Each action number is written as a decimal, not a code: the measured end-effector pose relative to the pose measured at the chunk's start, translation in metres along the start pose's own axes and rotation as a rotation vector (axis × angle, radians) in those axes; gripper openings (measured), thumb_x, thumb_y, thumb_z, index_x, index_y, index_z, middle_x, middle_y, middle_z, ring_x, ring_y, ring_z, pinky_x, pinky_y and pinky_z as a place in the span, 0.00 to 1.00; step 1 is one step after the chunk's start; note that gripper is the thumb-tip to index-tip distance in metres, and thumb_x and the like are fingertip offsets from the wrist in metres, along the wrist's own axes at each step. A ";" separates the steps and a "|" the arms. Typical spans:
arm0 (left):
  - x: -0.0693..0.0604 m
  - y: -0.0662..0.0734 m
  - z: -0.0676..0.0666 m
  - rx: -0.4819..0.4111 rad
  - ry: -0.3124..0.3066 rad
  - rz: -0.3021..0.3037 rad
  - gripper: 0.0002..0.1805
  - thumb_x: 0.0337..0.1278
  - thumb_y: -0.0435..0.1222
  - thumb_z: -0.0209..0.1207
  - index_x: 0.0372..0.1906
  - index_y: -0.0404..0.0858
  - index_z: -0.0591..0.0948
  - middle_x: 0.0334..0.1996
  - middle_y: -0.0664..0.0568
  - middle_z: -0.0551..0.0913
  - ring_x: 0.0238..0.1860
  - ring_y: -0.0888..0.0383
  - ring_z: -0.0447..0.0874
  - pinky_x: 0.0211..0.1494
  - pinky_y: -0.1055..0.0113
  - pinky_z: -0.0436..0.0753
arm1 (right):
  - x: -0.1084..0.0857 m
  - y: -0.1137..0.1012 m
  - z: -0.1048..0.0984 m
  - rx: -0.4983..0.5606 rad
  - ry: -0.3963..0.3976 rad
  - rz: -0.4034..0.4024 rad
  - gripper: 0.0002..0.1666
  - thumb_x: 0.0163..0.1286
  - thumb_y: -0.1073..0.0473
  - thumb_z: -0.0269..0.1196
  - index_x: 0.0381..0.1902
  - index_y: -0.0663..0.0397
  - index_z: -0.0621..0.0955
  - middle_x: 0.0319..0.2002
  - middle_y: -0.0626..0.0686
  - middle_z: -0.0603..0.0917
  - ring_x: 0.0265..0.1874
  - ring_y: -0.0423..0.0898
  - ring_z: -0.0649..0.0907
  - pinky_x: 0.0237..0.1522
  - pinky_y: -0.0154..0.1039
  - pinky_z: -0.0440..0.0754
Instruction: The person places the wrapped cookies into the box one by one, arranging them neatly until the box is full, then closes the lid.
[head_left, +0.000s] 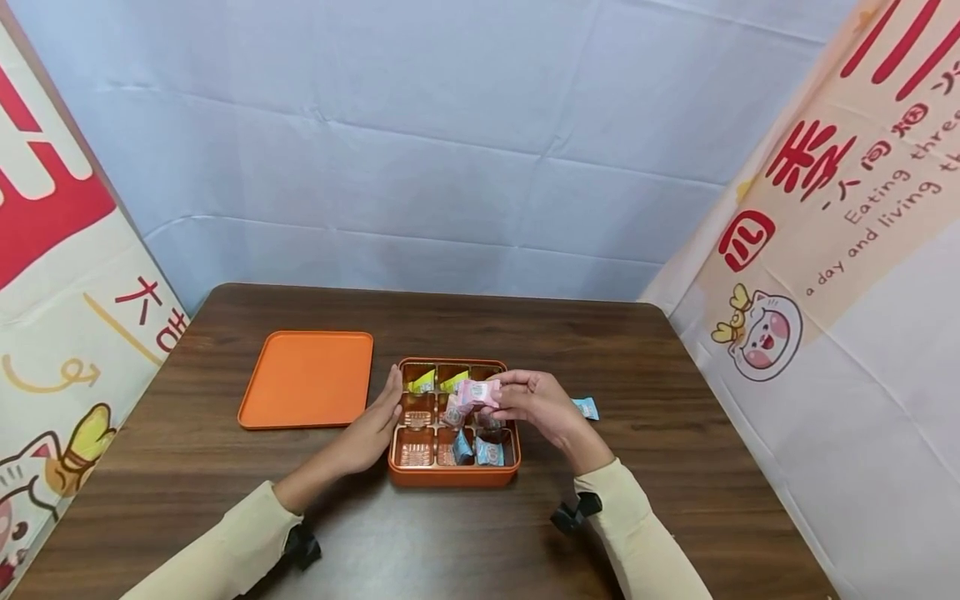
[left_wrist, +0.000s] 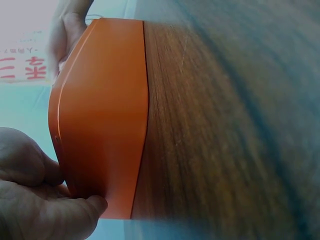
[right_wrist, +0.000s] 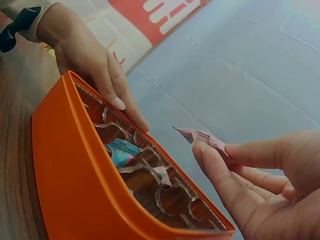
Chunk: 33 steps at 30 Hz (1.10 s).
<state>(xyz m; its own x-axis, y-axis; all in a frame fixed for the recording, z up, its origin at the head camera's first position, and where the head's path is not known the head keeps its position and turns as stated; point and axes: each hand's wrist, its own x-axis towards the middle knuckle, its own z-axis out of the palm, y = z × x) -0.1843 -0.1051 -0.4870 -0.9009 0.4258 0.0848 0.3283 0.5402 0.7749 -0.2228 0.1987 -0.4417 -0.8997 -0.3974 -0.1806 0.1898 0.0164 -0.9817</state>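
My right hand (head_left: 536,404) pinches a pink-wrapped candy (head_left: 482,392) between thumb and fingers, above an orange box (head_left: 453,477). In the right wrist view, this candy (right_wrist: 205,138) is held clear of the box rim. My left hand (head_left: 371,429) rests against the box's left side with its fingers extended. Clear dividers split the box into several compartments. Yellow-wrapped candies (head_left: 422,382) lie in the back row, blue ones (head_left: 490,452) in the front row. Another pink candy (head_left: 453,415) sits in the middle one. The right hand partly hides the right-hand compartments.
An orange lid (head_left: 307,379) lies flat on the wooden table (head_left: 600,350), left of the box. One blue-wrapped candy (head_left: 587,408) is on the table just beyond the right hand. Printed cloth (head_left: 862,250) hangs at both sides, plain pale cloth (head_left: 412,150) at the back.
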 end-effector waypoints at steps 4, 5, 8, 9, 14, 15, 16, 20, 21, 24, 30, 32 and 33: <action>-0.001 0.000 0.000 -0.007 0.007 0.004 0.33 0.82 0.31 0.40 0.78 0.25 0.40 0.80 0.37 0.30 0.80 0.39 0.34 0.77 0.41 0.47 | 0.004 -0.001 0.005 0.004 -0.007 -0.004 0.20 0.72 0.69 0.63 0.58 0.75 0.77 0.43 0.62 0.86 0.38 0.51 0.90 0.47 0.47 0.86; -0.001 0.000 0.000 -0.010 0.007 0.005 0.33 0.82 0.32 0.39 0.78 0.25 0.39 0.80 0.38 0.30 0.80 0.40 0.34 0.77 0.41 0.47 | 0.005 -0.002 0.007 0.007 -0.007 -0.001 0.20 0.72 0.69 0.63 0.58 0.75 0.77 0.44 0.62 0.86 0.38 0.51 0.90 0.47 0.47 0.86; -0.001 0.000 0.000 -0.020 0.005 0.006 0.33 0.83 0.32 0.39 0.79 0.25 0.39 0.80 0.38 0.30 0.80 0.40 0.34 0.77 0.41 0.47 | 0.008 -0.001 0.011 0.008 -0.003 0.014 0.20 0.72 0.69 0.63 0.58 0.74 0.77 0.44 0.63 0.86 0.38 0.51 0.90 0.47 0.46 0.86; -0.001 0.000 0.000 -0.024 0.005 0.006 0.33 0.83 0.32 0.39 0.79 0.25 0.39 0.80 0.37 0.30 0.80 0.40 0.34 0.77 0.41 0.47 | 0.009 -0.001 0.012 0.007 0.001 0.020 0.19 0.72 0.69 0.62 0.58 0.74 0.77 0.44 0.63 0.86 0.38 0.51 0.90 0.46 0.46 0.86; -0.001 -0.001 0.000 -0.020 0.014 0.012 0.33 0.82 0.31 0.40 0.78 0.25 0.40 0.80 0.35 0.32 0.80 0.39 0.35 0.77 0.40 0.47 | 0.013 0.001 0.021 0.008 0.012 0.036 0.19 0.72 0.70 0.63 0.58 0.73 0.78 0.45 0.66 0.86 0.37 0.52 0.90 0.44 0.44 0.87; -0.001 -0.001 0.000 -0.019 0.014 0.013 0.33 0.82 0.31 0.40 0.78 0.25 0.40 0.80 0.35 0.31 0.80 0.39 0.35 0.77 0.40 0.47 | 0.013 0.001 0.023 0.007 0.015 0.037 0.19 0.72 0.70 0.63 0.58 0.73 0.78 0.45 0.67 0.86 0.37 0.52 0.90 0.44 0.44 0.87; -0.001 -0.001 0.000 -0.016 0.015 0.014 0.33 0.82 0.31 0.40 0.78 0.25 0.40 0.80 0.35 0.32 0.80 0.39 0.35 0.77 0.40 0.47 | 0.014 0.001 0.025 0.004 0.012 0.033 0.19 0.72 0.70 0.63 0.58 0.73 0.78 0.45 0.67 0.86 0.37 0.52 0.90 0.44 0.44 0.87; -0.001 -0.001 0.000 -0.016 0.014 0.010 0.33 0.82 0.32 0.40 0.79 0.25 0.40 0.80 0.36 0.31 0.80 0.39 0.35 0.77 0.41 0.47 | 0.016 0.002 0.033 -0.007 0.001 0.043 0.19 0.72 0.70 0.63 0.58 0.73 0.78 0.45 0.67 0.87 0.37 0.52 0.91 0.43 0.44 0.87; -0.001 -0.002 0.000 -0.017 0.015 0.012 0.33 0.82 0.32 0.40 0.79 0.25 0.40 0.80 0.37 0.31 0.80 0.39 0.35 0.77 0.41 0.47 | 0.016 0.002 0.035 -0.010 -0.002 0.046 0.19 0.72 0.70 0.63 0.58 0.73 0.78 0.45 0.67 0.87 0.37 0.52 0.91 0.43 0.44 0.87; -0.001 -0.002 0.000 -0.017 0.018 0.018 0.33 0.82 0.32 0.40 0.78 0.25 0.39 0.80 0.37 0.31 0.80 0.39 0.35 0.77 0.41 0.47 | 0.018 0.002 0.040 -0.011 -0.006 0.051 0.18 0.71 0.71 0.63 0.57 0.72 0.78 0.44 0.67 0.88 0.36 0.52 0.91 0.43 0.44 0.87; -0.001 -0.001 0.000 -0.023 0.021 0.018 0.33 0.82 0.31 0.39 0.78 0.24 0.40 0.80 0.36 0.31 0.79 0.38 0.35 0.77 0.40 0.46 | 0.023 0.003 0.049 0.012 0.007 0.062 0.18 0.70 0.71 0.65 0.56 0.73 0.78 0.44 0.68 0.88 0.34 0.52 0.91 0.42 0.44 0.87; -0.001 -0.001 0.000 -0.020 0.023 0.015 0.33 0.82 0.31 0.39 0.78 0.24 0.40 0.80 0.36 0.31 0.79 0.38 0.35 0.77 0.40 0.46 | 0.024 0.004 0.052 0.022 0.004 0.067 0.18 0.70 0.71 0.64 0.56 0.74 0.78 0.45 0.69 0.87 0.34 0.52 0.91 0.43 0.44 0.87; -0.002 -0.001 0.000 -0.018 0.024 0.014 0.33 0.82 0.31 0.39 0.78 0.24 0.40 0.80 0.36 0.31 0.79 0.38 0.35 0.77 0.40 0.47 | 0.025 0.004 0.054 0.027 0.004 0.072 0.18 0.69 0.71 0.65 0.56 0.74 0.78 0.45 0.69 0.87 0.34 0.52 0.91 0.43 0.45 0.87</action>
<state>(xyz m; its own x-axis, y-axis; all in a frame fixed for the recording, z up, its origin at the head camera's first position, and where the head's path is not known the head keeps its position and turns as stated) -0.1830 -0.1062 -0.4883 -0.9029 0.4153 0.1106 0.3359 0.5212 0.7846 -0.2234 0.1398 -0.4466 -0.8849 -0.3926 -0.2505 0.2641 0.0202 -0.9643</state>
